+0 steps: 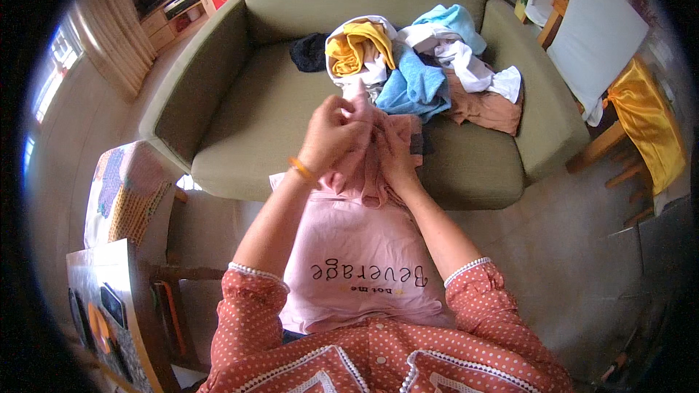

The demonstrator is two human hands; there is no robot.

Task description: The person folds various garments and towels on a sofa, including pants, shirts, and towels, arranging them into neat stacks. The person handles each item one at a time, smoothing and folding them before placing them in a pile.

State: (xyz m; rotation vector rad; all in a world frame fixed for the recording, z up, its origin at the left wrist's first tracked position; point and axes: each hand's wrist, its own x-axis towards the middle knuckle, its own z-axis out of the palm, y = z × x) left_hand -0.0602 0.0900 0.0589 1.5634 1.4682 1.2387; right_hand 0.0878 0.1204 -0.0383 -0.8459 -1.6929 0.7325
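Observation:
Across my lap lies a pink shirt (pixel 360 240) with dark printed lettering, upside down from here. Above its far end, my left hand (pixel 334 132), with a yellow-orange bangle at the wrist, pinches light pink cloth (pixel 360 99) drawn up in a fold. My right hand (pixel 396 158) grips the bunched dusty-pink garment (pixel 349 172) beside it, with some fingers hidden in the folds. A dark patch (pixel 416 144) shows on the cloth past my right hand. I cannot tell whether the two pink pieces are one garment.
On the green sofa (pixel 235 120) lie a blue towel (pixel 415 84), yellow cloth (pixel 349 54) wrapped in white, white garments (pixel 464 63), brown cloth (pixel 486 103) and a black bundle (pixel 311 52). A small table (pixel 131 305) with a phone (pixel 113 304) stands left; a chair (pixel 598 38) stands right.

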